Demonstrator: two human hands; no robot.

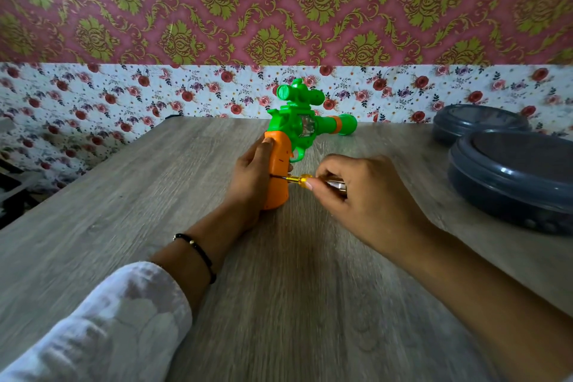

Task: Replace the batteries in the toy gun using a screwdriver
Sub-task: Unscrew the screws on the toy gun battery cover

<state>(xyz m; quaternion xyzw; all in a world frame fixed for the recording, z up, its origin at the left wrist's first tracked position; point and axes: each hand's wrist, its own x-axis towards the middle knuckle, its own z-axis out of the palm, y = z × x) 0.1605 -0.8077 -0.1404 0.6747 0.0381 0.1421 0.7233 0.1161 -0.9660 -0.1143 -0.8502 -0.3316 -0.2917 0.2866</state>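
Observation:
A green toy gun with an orange grip stands upright on the wooden table, its barrel pointing right. My left hand wraps around the orange grip from the left and holds it steady. My right hand pinches a small screwdriver with a yellow handle, held level. Its dark tip touches the side of the orange grip. Something shiny shows under the fingers of my right hand; I cannot tell what it is.
Two dark grey round lidded containers sit at the table's right side, one behind the other. A floral wall runs close behind the gun. The table's left edge slants away at the left, with dark objects beyond it.

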